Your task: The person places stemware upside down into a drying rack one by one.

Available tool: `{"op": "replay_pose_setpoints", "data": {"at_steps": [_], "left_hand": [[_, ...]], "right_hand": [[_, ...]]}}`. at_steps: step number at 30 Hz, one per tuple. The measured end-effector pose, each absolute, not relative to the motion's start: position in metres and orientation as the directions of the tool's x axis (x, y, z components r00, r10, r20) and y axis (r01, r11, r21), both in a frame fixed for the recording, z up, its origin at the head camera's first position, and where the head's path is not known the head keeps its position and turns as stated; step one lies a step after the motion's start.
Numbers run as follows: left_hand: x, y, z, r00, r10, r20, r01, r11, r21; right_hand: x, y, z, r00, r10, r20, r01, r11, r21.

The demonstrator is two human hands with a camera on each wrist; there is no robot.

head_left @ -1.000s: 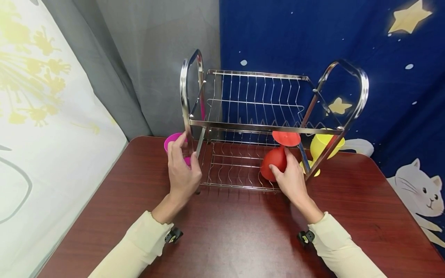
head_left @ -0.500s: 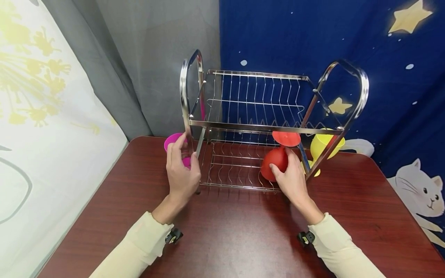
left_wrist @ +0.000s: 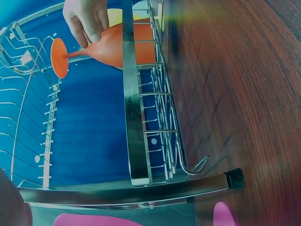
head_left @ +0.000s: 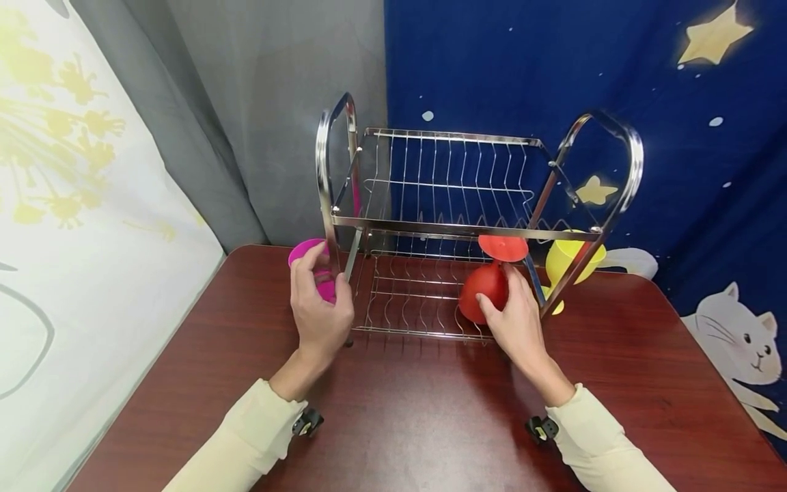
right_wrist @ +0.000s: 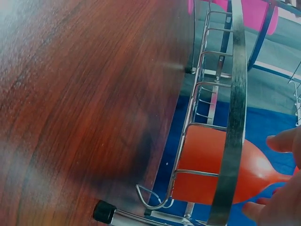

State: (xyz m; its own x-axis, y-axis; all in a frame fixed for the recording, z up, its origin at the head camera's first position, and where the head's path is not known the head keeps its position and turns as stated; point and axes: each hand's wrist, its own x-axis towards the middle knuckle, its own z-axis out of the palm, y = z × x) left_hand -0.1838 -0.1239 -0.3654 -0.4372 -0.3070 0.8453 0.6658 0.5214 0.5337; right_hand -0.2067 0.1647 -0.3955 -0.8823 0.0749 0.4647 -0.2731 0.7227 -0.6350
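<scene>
My right hand (head_left: 519, 311) holds a red plastic goblet (head_left: 482, 294) around its narrow end, thumb lying toward the bowl. The goblet is upside down, rim on the lower shelf of a chrome dish rack (head_left: 430, 225), foot up; the wrist views show its bowl behind the front bar. My left hand (head_left: 320, 307) is by the rack's left post, fingers bent and spread from the thumb. Through that gap shows part of a magenta goblet (head_left: 299, 253), upright beyond the post. In the left wrist view only a dark edge of the left hand (left_wrist: 14, 205) appears.
A yellow goblet (head_left: 559, 256) stands upright outside the rack's right post. The rack has an upper wire shelf (head_left: 451, 183) and tall looped side frames on a reddish-brown wooden table (head_left: 424, 403). Grey and blue star-patterned curtains (head_left: 473, 61) hang behind.
My left hand has shifted slightly left from the post, showing more of the magenta goblet's foot. My right hand and the red goblet stay in place; the head view moved a little.
</scene>
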Motion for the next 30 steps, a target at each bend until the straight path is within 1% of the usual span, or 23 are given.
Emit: {"op": "replay_pose_setpoints", "data": {"at_steps": [5, 8, 13, 18, 22, 24, 28, 30], "left_hand": [[-0.179, -0.119, -0.359, -0.36, -0.351, 0.864, 0.697, 0.515, 0.499], [-0.179, -0.117, -0.359, -0.316, -0.353, 0.881, 0.714, 0.523, 0.466], [-0.181, -0.117, -0.365, -0.257, -0.321, 0.912, 0.752, 0.526, 0.397], [-0.18, -0.114, -0.365, -0.205, -0.276, 0.939, 0.775, 0.541, 0.328], [-0.18, -0.113, -0.366, -0.186, -0.247, 0.951, 0.776, 0.556, 0.297], [-0.18, -0.113, -0.367, -0.186, -0.223, 0.957, 0.775, 0.565, 0.282], [-0.178, -0.112, -0.369, -0.199, -0.142, 0.97, 0.791, 0.561, 0.245], [-0.177, -0.112, -0.369, -0.22, -0.09, 0.971, 0.805, 0.545, 0.233]], "right_hand": [[-0.202, 0.165, -0.393, -0.867, 0.068, 0.494, -0.295, 0.728, -0.619], [-0.2, 0.165, -0.392, -0.86, 0.071, 0.505, -0.301, 0.728, -0.615], [-0.195, 0.167, -0.389, -0.851, 0.082, 0.518, -0.31, 0.718, -0.623], [-0.191, 0.168, -0.386, -0.83, 0.09, 0.55, -0.348, 0.688, -0.637], [-0.187, 0.17, -0.385, -0.806, 0.1, 0.584, -0.386, 0.659, -0.645], [-0.186, 0.17, -0.384, -0.782, 0.106, 0.615, -0.415, 0.647, -0.64], [-0.185, 0.172, -0.385, -0.707, 0.113, 0.698, -0.509, 0.603, -0.614], [-0.185, 0.172, -0.385, -0.668, 0.112, 0.736, -0.554, 0.585, -0.592]]}}
